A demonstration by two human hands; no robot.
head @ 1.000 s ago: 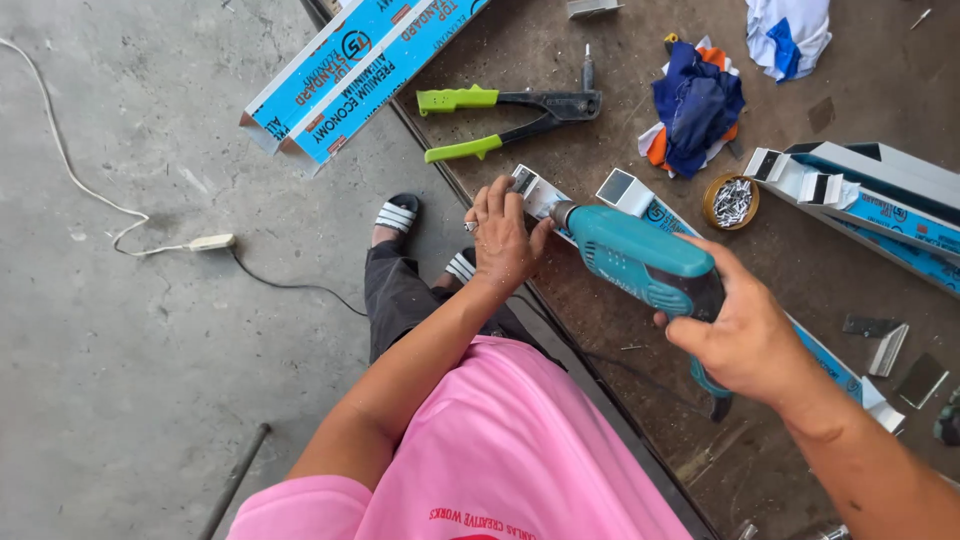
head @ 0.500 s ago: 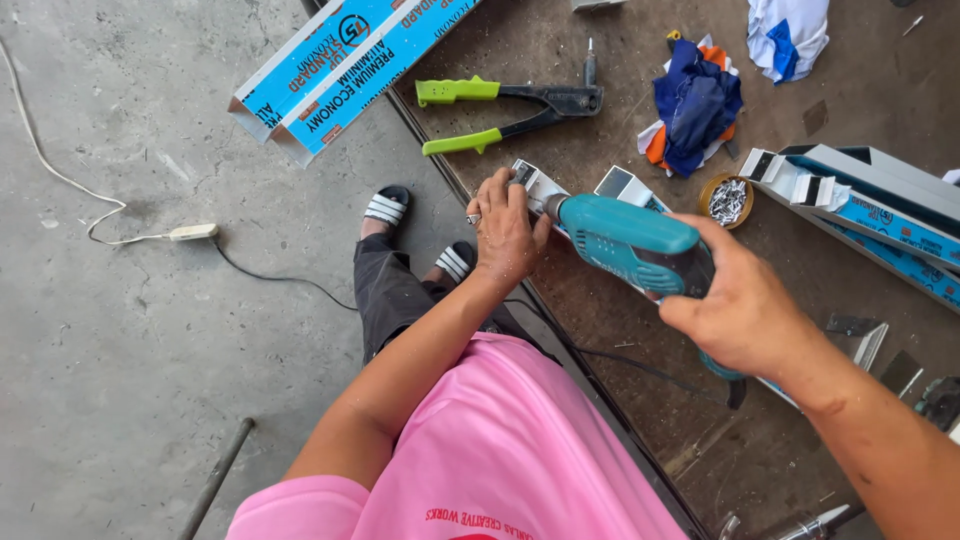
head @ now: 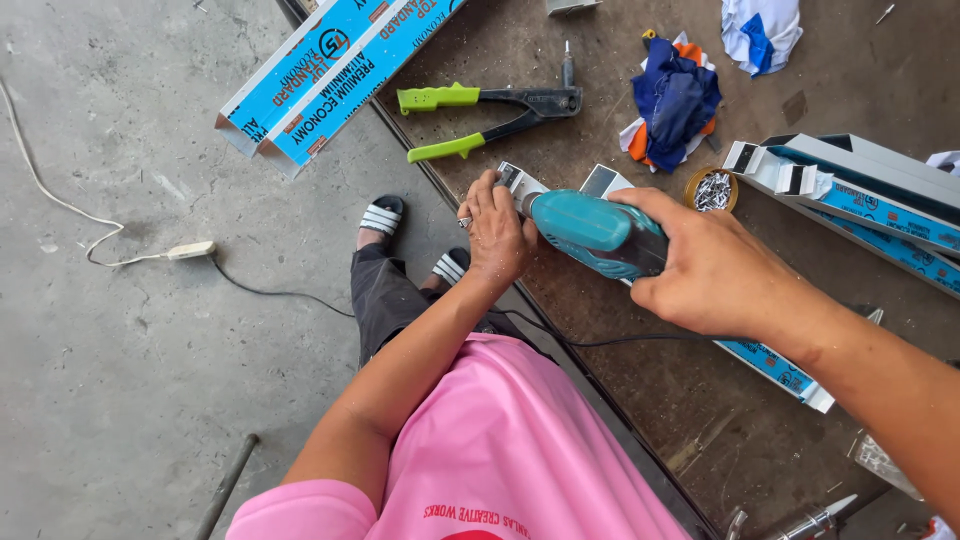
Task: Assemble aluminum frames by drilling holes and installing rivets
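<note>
My right hand [head: 715,270] grips a teal corded power drill [head: 590,232] held down against a blue-wrapped aluminium strip [head: 775,365] lying on the brown workbench [head: 650,400]. My left hand [head: 495,238] presses on the near end of that strip, right beside the drill's nose, at the bench's edge. A ring shows on one finger. The drill's tip is hidden between my hands.
A hand riveter with green handles [head: 485,108] lies behind my left hand. Blue-wrapped profiles [head: 330,70] jut over the bench corner; more profiles [head: 860,200] sit at right. A small tin of rivets [head: 712,190], rags [head: 675,100] and a floor cable with switch [head: 190,250] are nearby.
My view has shifted slightly; the right hand with the drill has slid a little left along the strip toward my left hand, which stays pressed down.
</note>
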